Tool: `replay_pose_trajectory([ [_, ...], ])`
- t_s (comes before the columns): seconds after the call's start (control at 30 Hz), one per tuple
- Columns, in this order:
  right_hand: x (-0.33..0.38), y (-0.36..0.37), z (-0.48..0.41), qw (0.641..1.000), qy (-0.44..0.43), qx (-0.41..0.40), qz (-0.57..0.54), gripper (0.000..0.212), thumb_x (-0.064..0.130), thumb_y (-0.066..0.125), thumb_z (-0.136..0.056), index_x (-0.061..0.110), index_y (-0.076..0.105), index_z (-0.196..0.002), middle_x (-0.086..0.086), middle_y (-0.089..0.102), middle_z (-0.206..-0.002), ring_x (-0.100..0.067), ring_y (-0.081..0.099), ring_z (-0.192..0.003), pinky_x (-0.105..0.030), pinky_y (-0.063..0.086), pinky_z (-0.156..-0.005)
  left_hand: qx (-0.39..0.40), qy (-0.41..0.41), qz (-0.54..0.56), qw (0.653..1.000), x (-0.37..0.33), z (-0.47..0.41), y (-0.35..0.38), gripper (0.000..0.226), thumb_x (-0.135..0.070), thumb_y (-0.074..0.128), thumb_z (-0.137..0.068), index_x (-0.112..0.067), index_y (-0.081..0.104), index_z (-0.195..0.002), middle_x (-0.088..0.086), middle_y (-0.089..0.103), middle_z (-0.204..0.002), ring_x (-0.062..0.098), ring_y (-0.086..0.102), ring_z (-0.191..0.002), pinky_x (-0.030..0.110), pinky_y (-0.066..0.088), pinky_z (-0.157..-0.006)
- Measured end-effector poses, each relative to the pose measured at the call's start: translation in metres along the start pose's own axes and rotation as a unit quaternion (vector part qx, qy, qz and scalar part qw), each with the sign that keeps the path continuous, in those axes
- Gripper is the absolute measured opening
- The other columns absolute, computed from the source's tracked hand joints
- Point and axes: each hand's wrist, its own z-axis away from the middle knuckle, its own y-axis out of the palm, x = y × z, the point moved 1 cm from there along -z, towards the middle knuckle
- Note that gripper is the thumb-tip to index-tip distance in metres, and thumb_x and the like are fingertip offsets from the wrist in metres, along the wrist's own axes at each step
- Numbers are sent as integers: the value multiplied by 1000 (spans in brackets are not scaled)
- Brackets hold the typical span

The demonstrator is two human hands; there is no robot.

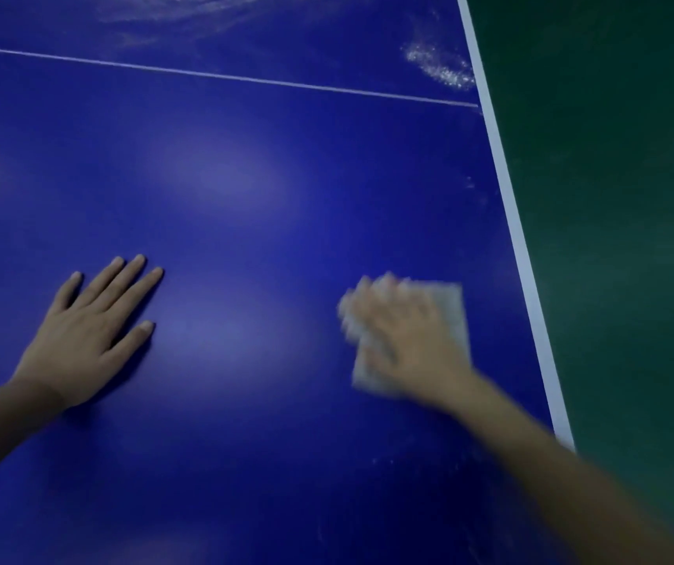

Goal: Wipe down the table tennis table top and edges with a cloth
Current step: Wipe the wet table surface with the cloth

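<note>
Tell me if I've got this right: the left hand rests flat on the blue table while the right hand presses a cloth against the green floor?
Not quite. The head view shows the right hand pressing the cloth on the blue table, near its white edge, not on the green floor. The left hand does rest flat on the table.

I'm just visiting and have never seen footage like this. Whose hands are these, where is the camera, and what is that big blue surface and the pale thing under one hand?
There is no machine here: a person wears a camera on the head, looking down at their own bare hands. The blue surface is a table tennis table with a thin white line across it and a white edge stripe; beyond it is green floor. The left hand rests flat and empty on the table. The right hand, blurred, presses a pale cloth onto the top near the edge. A whitish smear lies farther away by the stripe.
</note>
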Motion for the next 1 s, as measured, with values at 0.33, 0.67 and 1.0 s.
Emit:
replay_pose_trajectory([
  [0.33,9,13,42,974,222,-20,-47,56,35,22,-96,18,22,-149,-10,28,-153,-33,25,-140,-48,17,-114,-35,6,34,999,-7,2,-3,67,-53,15,-89,-24,18,-149,-3,15,-155,17,12,-144,40,4,-113],
  [0.67,170,22,170,997,-50,56,-23,61,46,33,-90,25,27,-148,-1,35,-151,-26,31,-139,-45,19,-113,-23,16,28,999,-8,3,0,59,-45,20,-96,-21,14,-150,4,11,-158,21,7,-145,48,3,-113],
  [1.0,279,8,93,998,25,18,-48,60,43,33,-86,24,39,-143,-1,40,-148,-30,33,-138,-48,25,-110,-10,16,19,1000,-10,3,-2,55,-40,22,-100,-21,9,-150,3,6,-158,19,2,-145,49,0,-114],
])
